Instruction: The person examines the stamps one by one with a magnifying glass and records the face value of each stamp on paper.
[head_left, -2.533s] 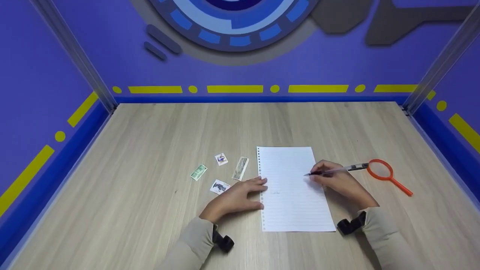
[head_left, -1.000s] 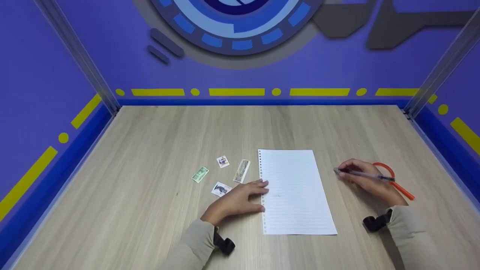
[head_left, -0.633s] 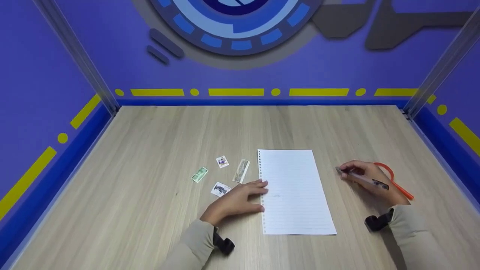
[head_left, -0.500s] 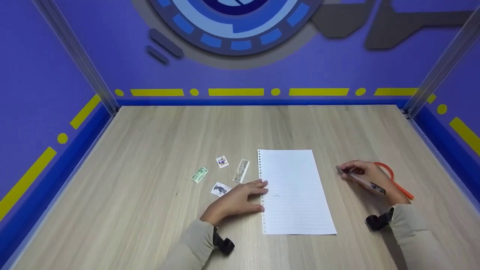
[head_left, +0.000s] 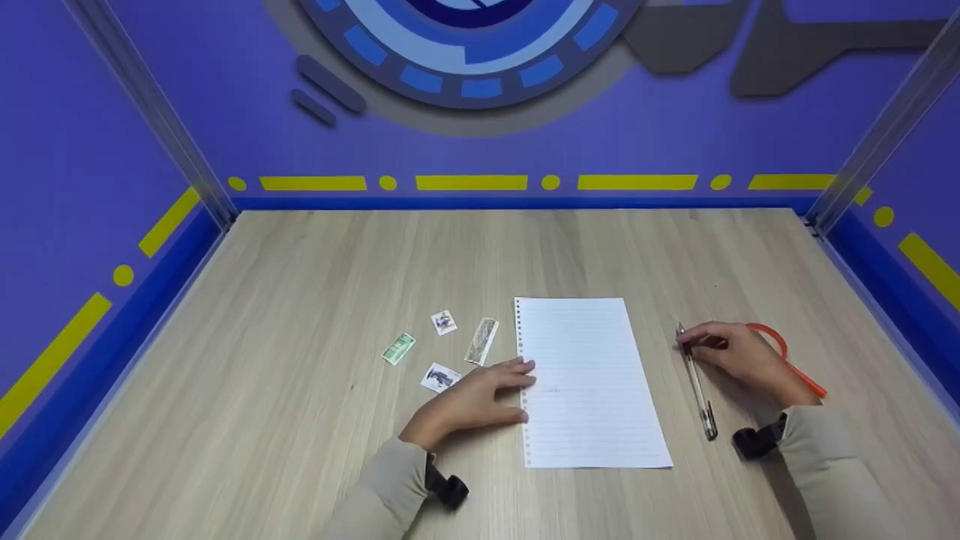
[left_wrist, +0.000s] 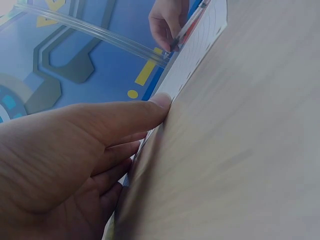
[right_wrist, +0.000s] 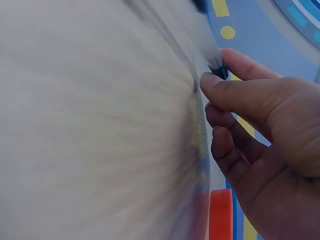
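A lined sheet of paper (head_left: 585,390) with punched holes down its left side lies on the table, with a faint bit of writing at mid-left. The fingertips and thumb of my left hand (head_left: 472,397) rest on its left edge, fingers loosely extended. To the right of the sheet, my right hand (head_left: 739,360) pinches a clear pen (head_left: 697,390) close to its tip end, between thumb and index finger. The pen's dark back end points towards me. Behind that hand lies an orange magnifying glass (head_left: 805,379), its ring mostly covered.
Left of the sheet lie several small printed paper pieces: a green one (head_left: 398,349), a small colourful one (head_left: 444,322), a long grey one (head_left: 481,341) and a dark-figured one (head_left: 439,377) beside my left hand. Blue panels (head_left: 480,161) bound the wooden table (head_left: 300,300).
My right hand has moved right, off the sheet, carrying the pen. The pen has swung round until its back end points towards me. My left hand stays at the sheet's edge.
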